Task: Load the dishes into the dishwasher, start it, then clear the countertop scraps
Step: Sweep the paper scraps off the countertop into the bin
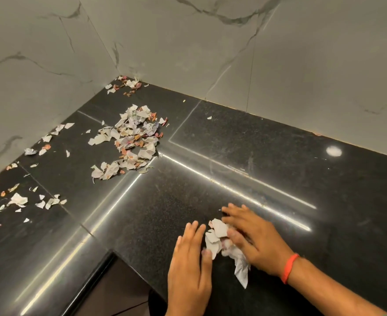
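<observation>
White paper scraps (220,238) sit bunched between two hands near the front edge of the black counter (279,160). The left hand (190,261) lies flat with fingers straight, its thumb touching the bunch. The right hand (254,238), a red band (289,267) on its wrist, presses on the scraps from the other side with fingers spread. Farther back, a bigger pile (131,137) lies loose, smaller bits trail left, and a few sit in the corner (125,84) against the marble wall (188,42).

Both forearms are bare, with no sleeves showing. The right hand (254,238) has a thin orange-red band (289,267) round its wrist; the left hand (191,265) wears nothing.
</observation>
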Tool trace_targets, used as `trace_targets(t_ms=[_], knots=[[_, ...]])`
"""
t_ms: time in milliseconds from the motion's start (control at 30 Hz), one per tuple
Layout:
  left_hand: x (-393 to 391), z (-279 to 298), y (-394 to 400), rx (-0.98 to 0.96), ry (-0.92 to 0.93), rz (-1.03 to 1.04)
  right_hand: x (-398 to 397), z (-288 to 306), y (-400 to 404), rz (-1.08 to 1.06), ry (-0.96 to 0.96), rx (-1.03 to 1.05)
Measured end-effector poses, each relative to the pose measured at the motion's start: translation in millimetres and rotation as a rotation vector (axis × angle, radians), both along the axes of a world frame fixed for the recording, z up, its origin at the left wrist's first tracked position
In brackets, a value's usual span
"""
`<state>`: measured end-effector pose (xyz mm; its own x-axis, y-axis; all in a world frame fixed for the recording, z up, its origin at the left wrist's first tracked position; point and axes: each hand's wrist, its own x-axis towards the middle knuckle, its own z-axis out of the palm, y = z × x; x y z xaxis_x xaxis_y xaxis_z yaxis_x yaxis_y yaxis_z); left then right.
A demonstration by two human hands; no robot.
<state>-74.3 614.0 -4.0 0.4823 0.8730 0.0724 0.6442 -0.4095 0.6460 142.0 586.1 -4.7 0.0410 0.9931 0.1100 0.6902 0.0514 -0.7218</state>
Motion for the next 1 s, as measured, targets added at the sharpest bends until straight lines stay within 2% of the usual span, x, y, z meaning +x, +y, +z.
trace_targets(t_ms=[67,167,267,367,500,700,767,867,967,1000], knots=[[-0.3,-2.6,-2.4,0.042,0.099,-0.081,-4.8,7.5,-10.4,0.039,-0.031,-0.030],[1.1,0.5,0.3,0.030,0.117,-0.096,-4.0,23.3,-14.9,0.110,-0.049,-0.136],[0.5,2.8,-0.2,0.030,0.127,-0.110,-1.3,34.5,-18.9,0.259,-0.216,-0.239],[1.0,2.8,-0.4,0.022,0.120,-0.117,-4.2,31.6,-23.0,0.387,-0.404,-0.221],[0.3,4.7,-1.3,-0.003,0.091,-0.106,-15.5,18.6,-22.7,0.274,-0.494,-0.172],[4.5,9.3,-2.8,-0.046,0.039,-0.035,-18.1,16.5,-20.5,0.148,-0.354,-0.085],[7.9,11.3,-2.6,-0.089,-0.001,0.048,-16.6,15.1,-22.1,0.018,-0.222,-0.033],[21.1,8.0,-0.1,-0.075,0.014,0.118,-21.1,7.0,-18.1,-0.317,-0.036,-0.005],[41.8,5.6,3.2,-0.061,0.009,0.108,-42.6,0.0,-9.0,-0.397,-0.016,-0.025],[47.1,5.2,4.7,-0.077,-0.011,0.092,-53.0,-0.4,-6.6,-0.394,0.056,-0.005]])
